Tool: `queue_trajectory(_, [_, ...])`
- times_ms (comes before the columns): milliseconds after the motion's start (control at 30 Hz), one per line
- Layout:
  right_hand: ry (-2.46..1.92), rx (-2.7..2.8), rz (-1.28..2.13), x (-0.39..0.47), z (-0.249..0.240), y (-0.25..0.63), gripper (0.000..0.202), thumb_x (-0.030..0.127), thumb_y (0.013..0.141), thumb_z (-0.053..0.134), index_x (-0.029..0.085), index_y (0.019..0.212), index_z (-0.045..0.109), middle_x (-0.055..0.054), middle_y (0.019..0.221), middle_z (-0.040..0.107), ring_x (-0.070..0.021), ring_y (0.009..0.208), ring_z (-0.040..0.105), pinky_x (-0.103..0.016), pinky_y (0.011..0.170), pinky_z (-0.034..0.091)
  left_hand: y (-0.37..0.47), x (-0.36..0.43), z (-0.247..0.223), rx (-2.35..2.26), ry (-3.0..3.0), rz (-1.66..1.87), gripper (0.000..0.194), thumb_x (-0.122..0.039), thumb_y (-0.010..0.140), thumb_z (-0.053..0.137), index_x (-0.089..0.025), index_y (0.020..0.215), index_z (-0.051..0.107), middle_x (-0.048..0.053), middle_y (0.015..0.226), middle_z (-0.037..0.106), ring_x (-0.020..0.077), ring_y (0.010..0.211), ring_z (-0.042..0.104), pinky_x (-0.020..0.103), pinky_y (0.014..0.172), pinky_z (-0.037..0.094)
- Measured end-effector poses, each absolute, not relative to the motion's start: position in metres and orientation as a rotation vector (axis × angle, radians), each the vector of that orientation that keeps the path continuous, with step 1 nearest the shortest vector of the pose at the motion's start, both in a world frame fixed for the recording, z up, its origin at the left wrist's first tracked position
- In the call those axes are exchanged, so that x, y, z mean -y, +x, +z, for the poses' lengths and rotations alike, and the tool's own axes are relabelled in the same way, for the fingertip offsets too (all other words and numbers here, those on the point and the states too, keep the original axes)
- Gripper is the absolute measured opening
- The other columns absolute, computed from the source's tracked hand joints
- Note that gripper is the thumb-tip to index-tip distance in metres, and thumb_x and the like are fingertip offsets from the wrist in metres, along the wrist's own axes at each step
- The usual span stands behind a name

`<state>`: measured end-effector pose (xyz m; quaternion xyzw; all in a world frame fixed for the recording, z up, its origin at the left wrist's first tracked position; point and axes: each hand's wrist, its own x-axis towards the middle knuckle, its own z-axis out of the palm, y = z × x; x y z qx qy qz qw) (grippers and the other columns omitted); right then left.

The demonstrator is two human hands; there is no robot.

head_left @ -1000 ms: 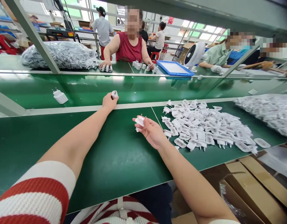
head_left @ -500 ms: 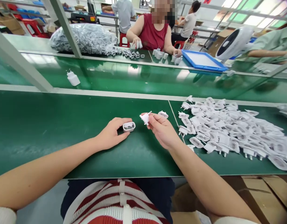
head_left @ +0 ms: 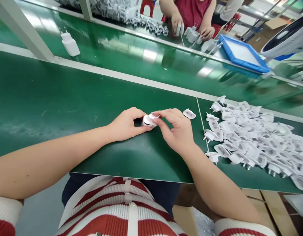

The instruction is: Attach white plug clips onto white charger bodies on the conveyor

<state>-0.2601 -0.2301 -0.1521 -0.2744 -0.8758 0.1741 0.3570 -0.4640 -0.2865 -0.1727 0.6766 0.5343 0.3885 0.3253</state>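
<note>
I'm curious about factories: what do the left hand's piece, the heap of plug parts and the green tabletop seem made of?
The held piece: probably hard plastic, judging by its even, smooth white surface. Heap of plug parts: likely similar satin plastic, evenly white; some pin tips look greyer, possibly metal. Green tabletop: smooth, slightly glossy, with soft reflections; maybe laminate.

Between a red plastic stool [head_left: 148, 8] and a rectangular blue plastic tray [head_left: 261, 68] is a co-worker in a dark red top [head_left: 194, 14]. Near the tray are a white fan [head_left: 289, 41] with a dark face and a brown cardboard box [head_left: 259, 36].
</note>
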Motion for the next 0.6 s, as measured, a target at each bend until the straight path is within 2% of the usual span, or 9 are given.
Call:
queue_trajectory(200, [-0.608,2.345,0.284,0.227,-0.149,-0.260,0.016,0.018,0.100,0.059,0.024,0.103,0.072,-0.003,0.096,0.079,-0.0210,0.090,0.067,-0.038,0.084,0.053,-0.463,0.285,-0.173,-1.397,1.788,1.035,0.030,-0.042,0.083,0.079,-0.021,0.104,0.077,0.003,0.100,0.077,0.0229,0.099,0.067,0.035,0.091,0.050])
queue_trajectory(367, [-0.630,2.375,0.229,0.227,-0.148,-0.261,0.015,0.021,0.100,0.057,0.023,0.101,0.072,-0.004,0.095,0.078,-0.0217,0.090,0.067,-0.039,0.087,0.053,-0.462,0.287,-0.172,-1.442,1.759,0.995,0.032,-0.047,0.082,0.077,-0.023,0.103,0.077,0.003,0.102,0.076,0.0262,0.103,0.067,0.038,0.095,0.051])
queue_trajectory(600, [-0.789,2.358,0.042,0.238,-0.152,-0.263,0.015,0.024,0.101,0.056,0.025,0.102,0.071,-0.004,0.095,0.076,-0.0226,0.094,0.067,-0.046,0.110,0.046,-0.461,0.287,-0.172,-1.478,1.761,0.974,0.034,-0.050,0.082,0.075,-0.022,0.102,0.077,0.004,0.102,0.076,0.0268,0.102,0.067,0.040,0.095,0.052])
